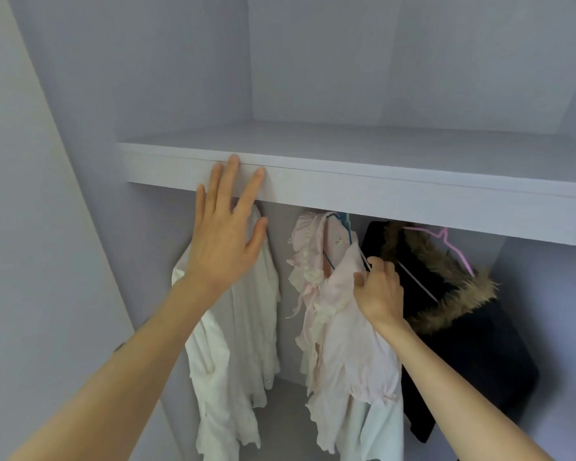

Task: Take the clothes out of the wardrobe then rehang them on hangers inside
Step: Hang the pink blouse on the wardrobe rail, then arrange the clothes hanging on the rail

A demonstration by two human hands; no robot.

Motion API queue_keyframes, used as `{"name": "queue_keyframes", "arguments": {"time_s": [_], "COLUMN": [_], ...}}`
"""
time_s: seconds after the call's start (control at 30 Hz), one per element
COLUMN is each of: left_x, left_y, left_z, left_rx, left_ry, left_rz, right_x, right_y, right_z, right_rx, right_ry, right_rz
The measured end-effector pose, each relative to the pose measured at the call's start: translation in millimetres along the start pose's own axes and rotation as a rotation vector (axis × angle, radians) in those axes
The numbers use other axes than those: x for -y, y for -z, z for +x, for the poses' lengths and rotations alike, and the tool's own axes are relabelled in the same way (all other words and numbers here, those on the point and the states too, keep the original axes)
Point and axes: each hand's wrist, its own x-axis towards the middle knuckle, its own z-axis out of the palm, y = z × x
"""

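Three garments hang side by side under a shelf in the wardrobe. A white blouse [233, 344] hangs at the left, a pale pink ruffled garment [340, 327] on a blue hanger [345, 227] in the middle, and a dark coat with a brown fur-trimmed hood [453, 294] on a pink hanger [446, 244] at the right. My left hand [226, 227] is raised in front of the white blouse with fingers spread and straight, its fingertips over the shelf's front edge. My right hand [379, 291] pinches the shoulder of the pink garment.
The pale grey shelf [396, 191] juts out across the view above the clothes and hides the rail. Wardrobe side walls [90, 161] close in at left and right. The wardrobe floor [280, 424] shows below the garments.
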Motion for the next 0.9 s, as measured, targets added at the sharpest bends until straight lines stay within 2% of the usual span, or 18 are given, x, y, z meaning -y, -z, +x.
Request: {"name": "queue_keyframes", "arguments": {"time_s": [0.1,0.17,0.3,0.57,0.67,0.9], "left_x": [1.3,4.1,16.0,18.9,7.3,-47.5], "left_y": [-10.9,-17.2,-6.9,74.3,124.8,264.7], "left_z": [-40.1,-73.8,-143.6,-327.5,-391.8,-509.9], "left_rx": [0.092,0.177,0.302,0.499,0.569,0.520], "left_ry": [0.042,0.090,0.191,0.492,0.639,1.037], "left_rz": [0.047,0.083,0.158,0.318,0.396,0.539], "right_x": [3.5,9.1,31.9,78.0,89.6,128.4], "right_y": [-3.5,-10.4,-35.4,-74.0,-87.9,-96.3], "right_z": [-10.0,-21.6,-66.0,-208.3,-266.8,-423.1], "right_rx": [-0.143,-0.170,0.015,0.535,0.639,0.766], "right_ry": [0.275,0.406,0.525,0.786,0.884,1.165], "right_rz": [-0.086,-0.087,-0.026,-0.026,-0.020,0.116]}}
